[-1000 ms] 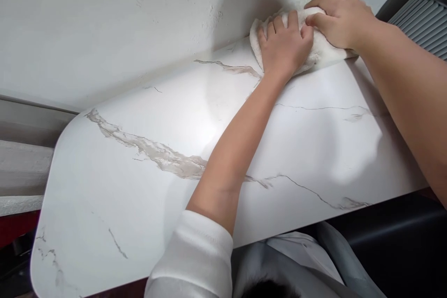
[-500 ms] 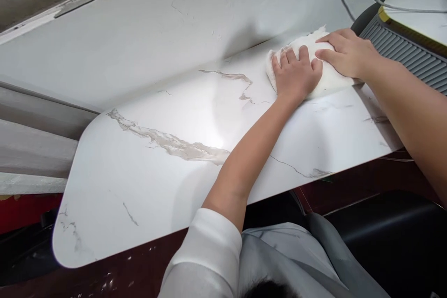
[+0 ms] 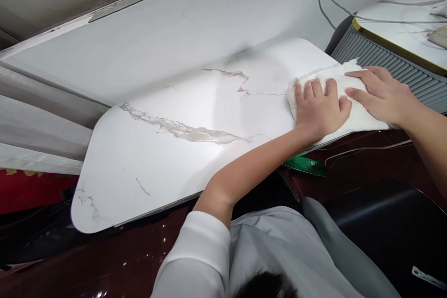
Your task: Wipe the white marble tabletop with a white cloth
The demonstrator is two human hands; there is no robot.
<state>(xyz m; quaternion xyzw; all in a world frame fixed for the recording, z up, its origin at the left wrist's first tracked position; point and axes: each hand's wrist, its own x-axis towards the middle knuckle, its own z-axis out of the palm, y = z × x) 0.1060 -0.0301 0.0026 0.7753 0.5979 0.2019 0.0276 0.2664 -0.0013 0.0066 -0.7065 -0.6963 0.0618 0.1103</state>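
Observation:
A white cloth (image 3: 361, 118), fluffy at its edges, lies on the right end of a white tabletop (image 3: 174, 167) with grey-brown marble veins. My left hand (image 3: 320, 107) presses down on the cloth's left part, fingers bent over it. On the right part rests my right hand (image 3: 384, 93), its fingers spread and pointing left, holding the cloth against the surface. The cloth reaches the table's near edge. Beneath the palms, the cloth is hidden.
A white wall runs along the table's back edge, with pale curtain (image 3: 42, 121) at the left. At the right stand a grey ribbed panel (image 3: 380, 51) and another white surface with cables (image 3: 335, 7). A green object (image 3: 307, 165) shows under the near edge, beside a black seat (image 3: 384, 223).
Both hands have slid the cloth from the table's back edge toward me, to the near right edge. The view has shifted a little, showing the table's back right corner uncovered.

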